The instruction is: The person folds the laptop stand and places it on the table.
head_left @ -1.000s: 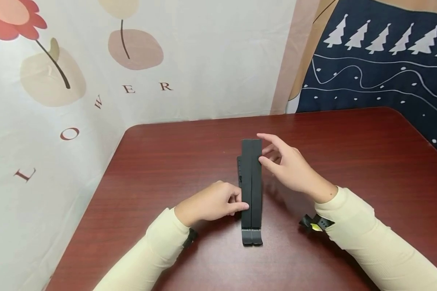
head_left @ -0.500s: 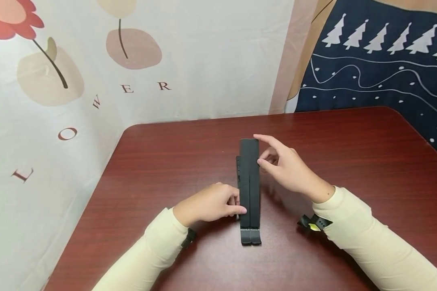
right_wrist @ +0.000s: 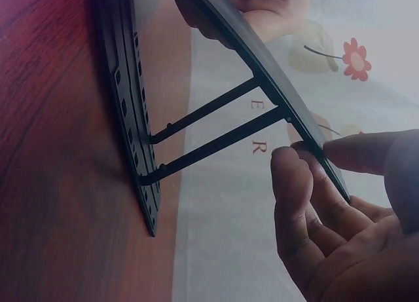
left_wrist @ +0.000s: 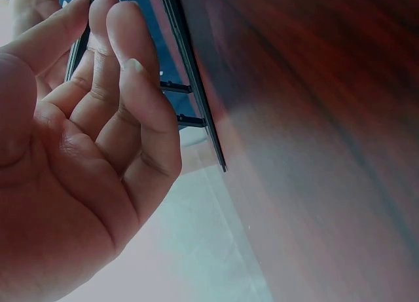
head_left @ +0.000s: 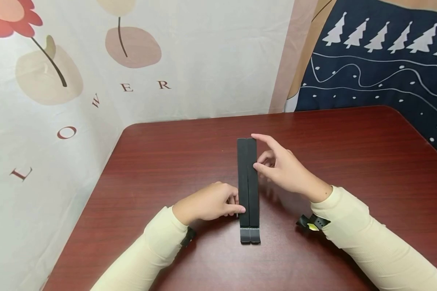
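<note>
A black folding laptop stand [head_left: 253,194] stands opened on the table, its long top plate sloping and its small lipped end towards me. Thin struts [right_wrist: 216,105] join the plate to the slotted base [right_wrist: 124,99] in the right wrist view. My left hand [head_left: 213,202] pinches the plate's lower left edge, thumb on top and fingers curled underneath. At the upper right edge, my right hand [head_left: 289,171] grips the plate between thumb and fingers, index finger reaching to the far corner. The head view hides the base beneath the plate.
The stand rests on a dark red wooden table [head_left: 160,161] with rounded far corners. Behind it hang a pale flower-print cloth [head_left: 218,60] and a navy cloth [head_left: 378,76] with white trees. A black wrist strap [head_left: 313,222] hangs below my right sleeve.
The far end of the top plate has swung slightly left, covering the slotted base strip that showed on its left. My right hand has moved a little left with it; the left hand keeps its grip.
</note>
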A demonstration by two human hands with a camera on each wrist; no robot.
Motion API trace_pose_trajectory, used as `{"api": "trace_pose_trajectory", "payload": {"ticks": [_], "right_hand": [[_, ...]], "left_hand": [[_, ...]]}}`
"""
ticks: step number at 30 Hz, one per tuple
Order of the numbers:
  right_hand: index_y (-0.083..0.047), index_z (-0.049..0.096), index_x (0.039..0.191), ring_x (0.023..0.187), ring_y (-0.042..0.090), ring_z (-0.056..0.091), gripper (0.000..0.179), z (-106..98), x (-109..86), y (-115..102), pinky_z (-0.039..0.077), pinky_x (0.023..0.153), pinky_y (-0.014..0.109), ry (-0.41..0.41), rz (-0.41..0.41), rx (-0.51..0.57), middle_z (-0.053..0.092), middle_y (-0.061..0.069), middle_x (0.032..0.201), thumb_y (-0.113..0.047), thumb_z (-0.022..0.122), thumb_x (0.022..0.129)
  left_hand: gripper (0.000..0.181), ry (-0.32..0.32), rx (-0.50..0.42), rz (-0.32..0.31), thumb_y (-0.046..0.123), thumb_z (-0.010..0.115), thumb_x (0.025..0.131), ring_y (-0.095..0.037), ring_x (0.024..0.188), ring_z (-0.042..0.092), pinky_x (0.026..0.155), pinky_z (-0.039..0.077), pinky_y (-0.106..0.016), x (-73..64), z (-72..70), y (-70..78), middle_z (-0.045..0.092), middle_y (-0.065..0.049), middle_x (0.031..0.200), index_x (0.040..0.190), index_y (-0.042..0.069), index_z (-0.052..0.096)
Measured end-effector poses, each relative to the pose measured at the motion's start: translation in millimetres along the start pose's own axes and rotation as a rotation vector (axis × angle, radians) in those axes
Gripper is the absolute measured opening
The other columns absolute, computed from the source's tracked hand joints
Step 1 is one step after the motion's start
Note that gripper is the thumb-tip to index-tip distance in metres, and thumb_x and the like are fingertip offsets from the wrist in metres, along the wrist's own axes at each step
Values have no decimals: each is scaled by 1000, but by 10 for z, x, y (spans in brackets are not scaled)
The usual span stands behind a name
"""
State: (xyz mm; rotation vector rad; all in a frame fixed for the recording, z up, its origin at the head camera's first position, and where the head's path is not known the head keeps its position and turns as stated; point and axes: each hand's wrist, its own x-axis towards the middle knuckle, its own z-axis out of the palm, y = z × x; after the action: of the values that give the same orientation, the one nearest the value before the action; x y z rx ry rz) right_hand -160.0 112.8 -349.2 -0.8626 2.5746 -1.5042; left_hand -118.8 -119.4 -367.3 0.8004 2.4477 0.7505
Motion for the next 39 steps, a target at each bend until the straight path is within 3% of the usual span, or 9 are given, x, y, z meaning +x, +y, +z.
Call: {"api": "trace_pose_trajectory", "payload": {"ticks": [16,30,39], "right_hand": [[-24,33,154,65,14,57,79,7,10,11,47,63,25,7,-18,-11,65,4,72,2,68,89],[-20,35,145,54,19,58,61,-31,-4,-2,51,54,31,19,41,9,61,2,67,-9,68,94],[-21,35,148,51,18,57,66,-38,-7,-4,51,55,30,24,40,13,56,5,63,-4,67,93]], "left_hand": [[22,-18,-7,-12,31,71,94,-7,55,62,59,49,-23,-3,-9,-21,69,5,65,77,19,64],[22,-33,-94,3,25,70,95,-16,60,68,60,52,-25,5,-67,-44,70,0,68,76,16,62],[22,-46,-133,6,22,69,96,-20,60,68,61,52,-26,16,-67,-89,70,-2,68,77,15,61]]}}
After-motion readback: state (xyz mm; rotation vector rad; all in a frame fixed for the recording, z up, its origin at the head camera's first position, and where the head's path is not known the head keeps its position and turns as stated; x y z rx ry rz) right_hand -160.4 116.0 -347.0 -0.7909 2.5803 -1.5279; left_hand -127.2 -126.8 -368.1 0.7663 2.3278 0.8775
